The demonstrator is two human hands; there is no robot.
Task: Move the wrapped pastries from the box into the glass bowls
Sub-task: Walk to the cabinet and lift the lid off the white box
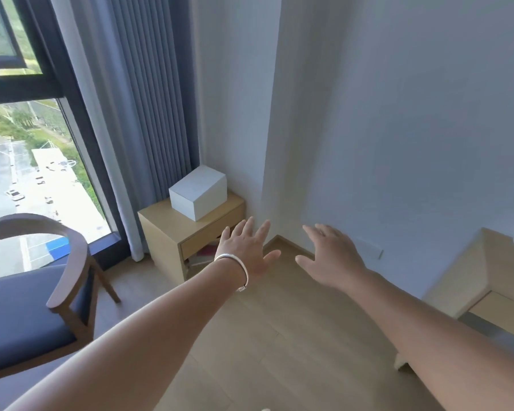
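Observation:
A closed white box [198, 192] stands on a small wooden side table [161, 216] in the corner by the curtain. My left hand [247, 250], with a silver bracelet on the wrist, is stretched out in the air with fingers spread, just below and right of the box, touching nothing. My right hand [330, 258] is held out beside it, fingers straight, holding nothing. No pastries or glass bowls are in view.
A wooden chair with a blue seat [27, 298] stands at the left by the tall window [27, 173]. Grey curtains [137, 114] hang behind the side table. Another light wooden piece of furniture [487, 280] sits at the right. Wood floor [264, 336] lies below my arms.

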